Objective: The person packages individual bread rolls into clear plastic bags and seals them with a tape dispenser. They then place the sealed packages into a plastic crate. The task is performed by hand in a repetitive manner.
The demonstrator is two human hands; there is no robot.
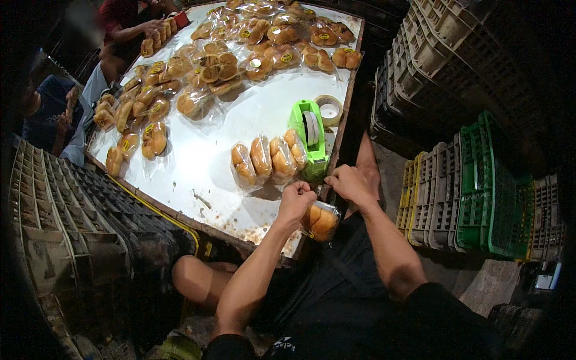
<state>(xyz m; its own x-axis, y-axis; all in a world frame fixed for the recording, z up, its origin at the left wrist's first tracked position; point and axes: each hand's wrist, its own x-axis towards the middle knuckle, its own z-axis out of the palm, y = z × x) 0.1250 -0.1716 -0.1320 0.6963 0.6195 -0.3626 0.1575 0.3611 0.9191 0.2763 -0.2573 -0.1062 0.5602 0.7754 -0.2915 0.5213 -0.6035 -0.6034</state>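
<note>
Just over the table's near corner, a bread loaf in a clear plastic bag (322, 222) sits beside and partly behind my left hand (294, 204). The fingers of that hand are curled and appear to grip the bag's gathered end. My right hand (350, 183) is at the near end of a green tape dispenser (310, 139), thumb and forefinger pinched together. Whether tape or plastic is between them is too small to tell. Several bagged bread rolls (261, 157) stand in a row against the dispenser's left side. A wide tape roll (329, 110) lies behind it.
Many bagged breads (252, 45) cover the far and left parts of the white tabletop (189, 180). Two people sit on the left; one person's hand (155, 29) touches a row of rolls. Plastic crates (477, 189) stand on the right, with another crate (67, 216) at left.
</note>
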